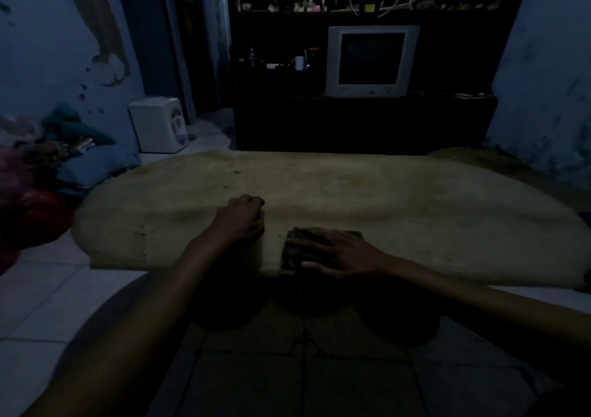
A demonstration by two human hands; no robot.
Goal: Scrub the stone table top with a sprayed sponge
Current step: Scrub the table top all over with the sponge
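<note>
Head view: we scrub, the sponge at the near edge of the stone table top.
Our right hand presses flat, fingers straight; our left hand, curled and apparently empty, rests beside the sponge. Next, we judge, strokes away from that edge.

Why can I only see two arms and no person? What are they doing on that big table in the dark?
The camera sits on the person's head and looks down, so you see only their arms. The big pale slab is a stone table top. The right hand lies flat, fingers spread, on a dark sponge near the table's front edge, ready to scrub. The left hand rests on the table with curled fingers; I cannot tell whether it holds anything. Far behind stands an old television.
</note>
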